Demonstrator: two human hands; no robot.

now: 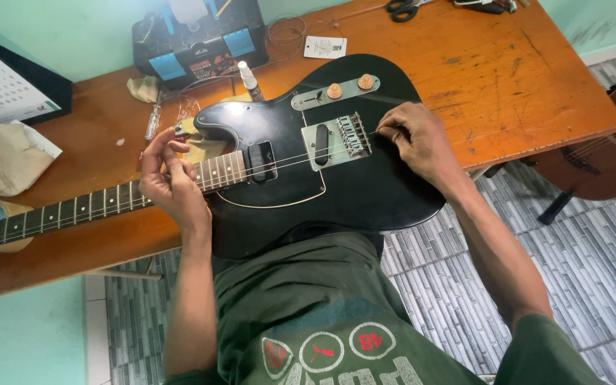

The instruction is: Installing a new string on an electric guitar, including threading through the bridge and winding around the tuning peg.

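Observation:
A black electric guitar (365,185) lies across a worn wooden table (507,78), its dark fretboard neck (73,210) running off to the left. My left hand (172,182) sits over the neck where it meets the body, fingers pinching a thin string (286,160). My right hand (415,139) rests just right of the metal bridge (351,135), fingertips pinched on the end of that same string. The string runs taut between both hands across the pickups.
A black and blue toolbox (201,46) stands at the back of the table, with a small bottle (249,78) and a white tag (324,47) near it. Scissors (406,8) lie at the far edge. A brown acoustic guitar (607,150) leans at the right. Crumpled paper (1,160) lies left.

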